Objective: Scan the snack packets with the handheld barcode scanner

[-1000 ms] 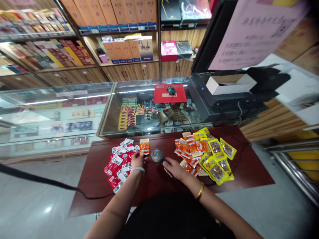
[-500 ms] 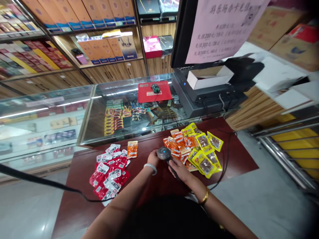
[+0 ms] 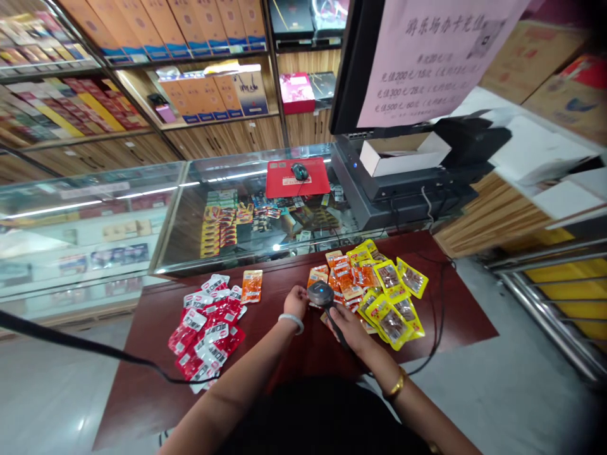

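My right hand [image 3: 348, 325] grips the handle of a black barcode scanner [image 3: 321, 294], whose head points down at the dark red table [image 3: 441, 316]. My left hand [image 3: 296, 301] reaches to the edge of a pile of orange snack packets [image 3: 348, 278], fingers touching a packet beside the scanner head; whether it has hold of the packet I cannot tell. Yellow snack packets [image 3: 396, 303] lie right of the orange ones. A heap of red packets [image 3: 208, 332] sits at the left, with a single orange packet [image 3: 251, 285] beside it.
A glass display counter [image 3: 190, 215] stands behind the table, with a red mouse pad [image 3: 296, 180] and mouse on it. A black register with monitor [image 3: 403, 183] and a pink paper notice [image 3: 436, 50] is at the right. Shelves of boxes fill the back wall. The scanner's cable [image 3: 439, 328] trails off the right.
My left hand left the lone orange packet by the red heap and moved right to the orange pile. The scanner moved right with my right hand. The camera view shifted.
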The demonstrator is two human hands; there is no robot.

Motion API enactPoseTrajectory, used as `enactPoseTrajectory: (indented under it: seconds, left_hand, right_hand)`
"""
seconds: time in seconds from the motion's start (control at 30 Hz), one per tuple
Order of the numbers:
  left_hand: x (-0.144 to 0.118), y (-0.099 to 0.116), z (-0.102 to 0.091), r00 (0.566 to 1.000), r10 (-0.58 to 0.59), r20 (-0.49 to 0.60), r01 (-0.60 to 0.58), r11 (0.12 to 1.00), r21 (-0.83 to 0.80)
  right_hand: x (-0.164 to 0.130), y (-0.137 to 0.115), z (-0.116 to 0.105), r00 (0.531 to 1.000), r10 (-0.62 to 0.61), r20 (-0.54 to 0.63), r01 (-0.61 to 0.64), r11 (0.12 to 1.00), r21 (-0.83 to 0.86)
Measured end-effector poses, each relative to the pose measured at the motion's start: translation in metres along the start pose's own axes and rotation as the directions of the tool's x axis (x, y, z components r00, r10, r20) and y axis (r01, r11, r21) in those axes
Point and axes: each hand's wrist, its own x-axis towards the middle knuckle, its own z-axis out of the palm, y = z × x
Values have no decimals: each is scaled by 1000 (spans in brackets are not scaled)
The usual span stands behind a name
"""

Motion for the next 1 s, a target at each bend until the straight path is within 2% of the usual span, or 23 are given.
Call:
enactPoseTrajectory:
  seconds: [0.1,0.2,0.4,0.57,0.67,0.77,0.83,0.9,1.0]
  left_hand:
    - [-7,-21,-23,999,12,-37,-14,998,-63]
    - [-14,-37,-46,993,23,-117,-36,993,-111]
    - [-25,-59,-103,973,-100,-207,54,975,-217]
    - [-29,-72,-156,893,-208,-399,128,968,-217]
    - [-30,-74,-175,854,-160,-496,116,986,-119]
    - [-34,-71,-181,795,38,-606,75,984,159]
    - [-35,-67,-174,774,168,-610,57,942,332]
    - [-35,-60,-157,808,242,-538,6,908,419]
    - [-30,-43,-114,916,270,-297,-134,903,409]
  right_hand:
    - [9,-2,16,999,-2,37,3,1000,-21]
    - [17,-1,36,994,-21,110,28,998,-60]
    - [30,10,73,973,-4,230,32,992,-121]
    - [33,21,91,946,9,323,52,983,-178]
    - [30,24,92,949,16,315,48,980,-194]
    - [26,22,87,955,20,294,36,983,-182]
    - [23,20,82,965,20,262,24,986,-163]
    - [19,17,75,975,27,221,4,991,-136]
    - [14,15,61,987,30,156,-13,994,-106]
